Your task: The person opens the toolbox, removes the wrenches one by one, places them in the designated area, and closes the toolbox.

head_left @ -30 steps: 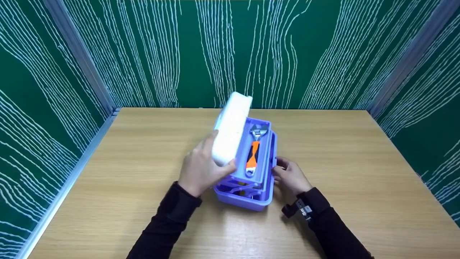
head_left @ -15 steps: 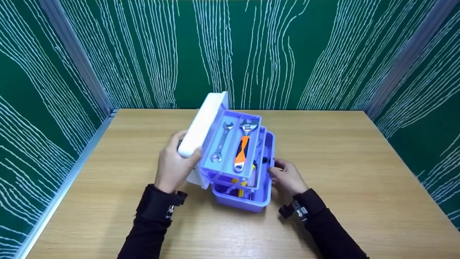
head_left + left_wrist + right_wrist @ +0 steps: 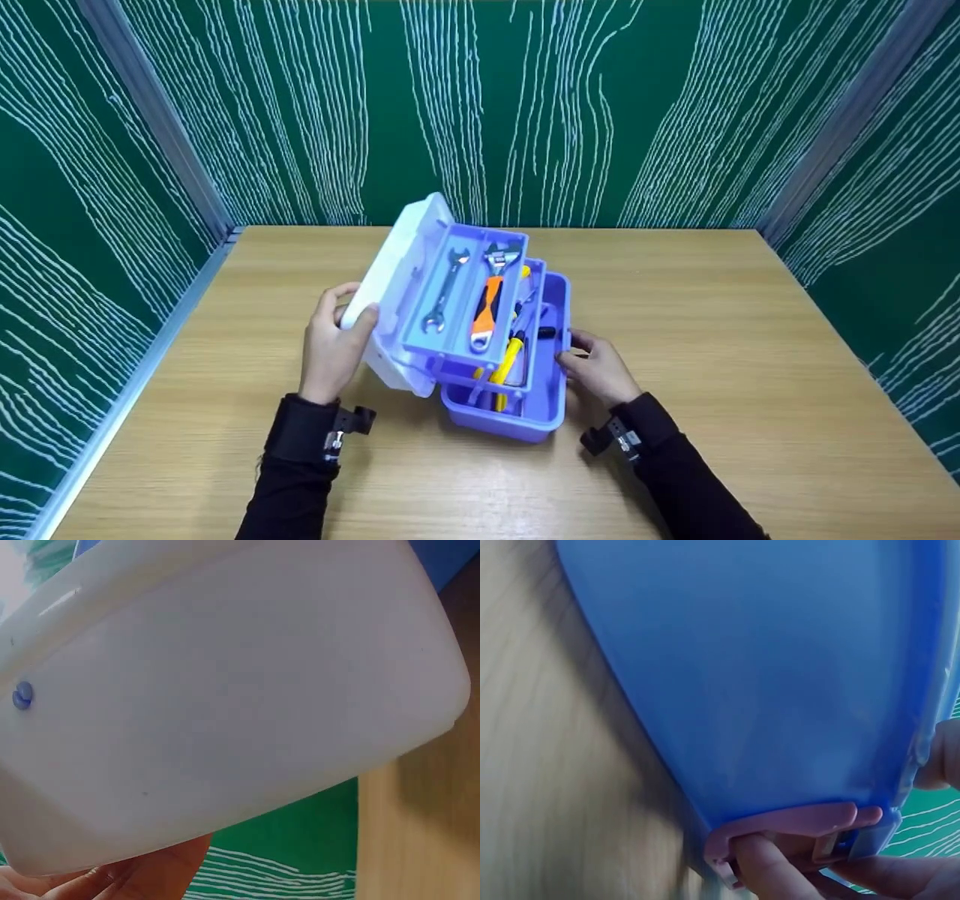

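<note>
A purple toolbox [image 3: 499,429] stands on the table with its cantilever trays spread out to the left. My left hand [image 3: 330,349] grips the edge of its white lid [image 3: 386,270], thumb on the near side; the lid leans left. In the left wrist view the lid's end wall [image 3: 247,690] covers most of the hand. My right hand [image 3: 600,369] holds the box's right side at the rim, and in the right wrist view a finger sits in the pink latch [image 3: 780,823]. On the top tray lie an open-end wrench [image 3: 447,291] and an orange-handled adjustable wrench [image 3: 487,311].
Beneath the top tray, the lower tray holds yellow-handled tools [image 3: 510,360] and a black-handled one, partly covered. The wooden table [image 3: 712,315] is bordered by green walls [image 3: 675,90] with white wavy lines at the back and sides.
My left hand has swung the lid leftward and down, drawing the trays out with it. The open-end wrench and yellow-handled tools have come into sight. My right hand stays at the box's side.
</note>
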A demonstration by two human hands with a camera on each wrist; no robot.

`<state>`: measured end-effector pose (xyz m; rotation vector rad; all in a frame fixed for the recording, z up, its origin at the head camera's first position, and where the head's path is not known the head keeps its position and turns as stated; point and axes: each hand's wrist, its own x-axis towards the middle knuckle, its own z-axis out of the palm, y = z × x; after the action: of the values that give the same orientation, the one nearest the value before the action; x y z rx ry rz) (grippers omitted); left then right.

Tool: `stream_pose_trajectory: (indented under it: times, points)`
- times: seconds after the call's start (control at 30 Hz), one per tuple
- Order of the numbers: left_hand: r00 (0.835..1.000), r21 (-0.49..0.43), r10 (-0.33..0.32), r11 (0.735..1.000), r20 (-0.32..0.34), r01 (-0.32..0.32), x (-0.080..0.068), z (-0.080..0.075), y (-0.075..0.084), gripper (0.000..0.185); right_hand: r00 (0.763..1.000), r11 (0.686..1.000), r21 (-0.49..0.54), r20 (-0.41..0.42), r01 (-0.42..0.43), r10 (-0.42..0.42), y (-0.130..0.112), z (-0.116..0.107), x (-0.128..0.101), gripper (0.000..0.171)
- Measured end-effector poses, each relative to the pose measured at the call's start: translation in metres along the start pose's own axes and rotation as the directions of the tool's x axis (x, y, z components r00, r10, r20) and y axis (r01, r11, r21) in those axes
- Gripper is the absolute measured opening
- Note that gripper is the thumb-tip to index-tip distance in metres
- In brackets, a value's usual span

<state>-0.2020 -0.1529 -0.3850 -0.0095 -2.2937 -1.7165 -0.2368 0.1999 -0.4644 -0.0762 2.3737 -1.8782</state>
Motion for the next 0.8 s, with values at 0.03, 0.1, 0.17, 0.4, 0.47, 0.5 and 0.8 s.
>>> stream_pose_trajectory:
  times: [0.03,0.1,0.17,0.4,0.47,0.5,0.8]
  points:
    - [1.000,-0.016,-0.012,1.000,0.003,0.012,0.000,-0.002,-0.002,0.052,1.000,1.000,-0.007,-0.004,-0.002,0.002,0.000,0.000,0.000,0.054]
    - [0.999,-0.049,-0.041,0.998,0.012,0.041,0.001,-0.006,-0.007,0.048,1.000,1.000,-0.025,-0.012,-0.009,0.009,0.000,-0.001,0.001,0.054]
    - [0.996,-0.084,-0.081,0.993,0.023,0.082,0.002,-0.010,-0.011,0.044,1.000,0.999,-0.034,-0.016,-0.013,0.013,0.000,-0.001,0.001,0.055]
    - [0.967,-0.208,-0.244,0.945,0.067,0.253,0.008,-0.022,-0.027,0.039,1.000,0.997,-0.074,-0.008,-0.006,0.006,-0.001,-0.002,0.002,0.055]
    - [0.955,-0.245,-0.287,0.923,0.073,0.297,0.009,-0.024,-0.032,0.037,1.000,0.997,-0.073,-0.008,-0.006,0.005,-0.001,-0.002,0.002,0.055]
    - [0.948,-0.261,-0.308,0.912,0.075,0.317,0.010,-0.025,-0.035,0.036,1.000,0.998,-0.068,-0.008,-0.005,0.004,-0.001,-0.002,0.002,0.055]
    - [0.901,-0.379,-0.425,0.823,0.082,0.423,0.010,-0.030,-0.057,0.025,1.000,1.000,-0.017,0.008,0.018,-0.018,0.002,0.001,0.001,0.055]
